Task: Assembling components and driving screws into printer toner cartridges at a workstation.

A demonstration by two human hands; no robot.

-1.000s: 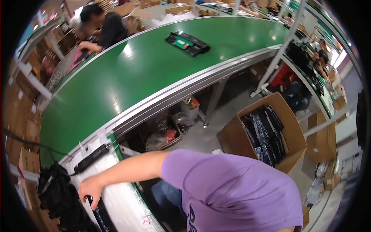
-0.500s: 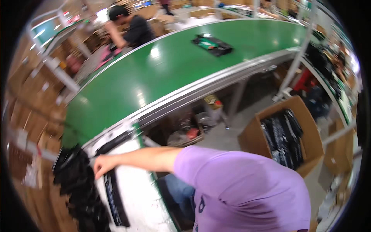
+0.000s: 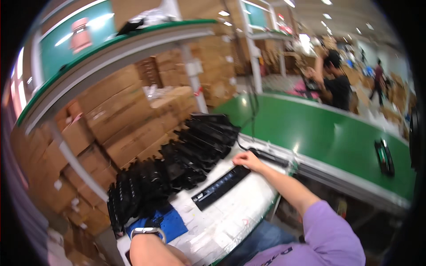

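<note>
My right hand [image 3: 249, 161] is at the far end of a flat black strip-shaped piece [image 3: 222, 187] with a row of pale marks, which lies on the white-topped table [image 3: 230, 217]. Its fingers are bent together, and what they hold, if anything, is hidden. My left forearm comes in from the lower edge with a watch [image 3: 148, 231] on the wrist. The left fingers do not show. Just past the watch lies a blue sheet [image 3: 175, 226] with dark bits on it. A long row of black packed pieces [image 3: 177, 159] fills the table's far left side.
Another dark bar [image 3: 270, 157] lies by the table's far edge. Beyond is a green conveyor [image 3: 284, 119] carrying a black-and-green item [image 3: 384, 157]. A shelf [image 3: 120, 53] hangs at left over stacked cartons [image 3: 120, 111]. A person [image 3: 335, 84] works across the conveyor.
My view has swung to the left, bringing in the shelf, the full row of black pieces and my left forearm. The right hand remains around the strip's far end.
</note>
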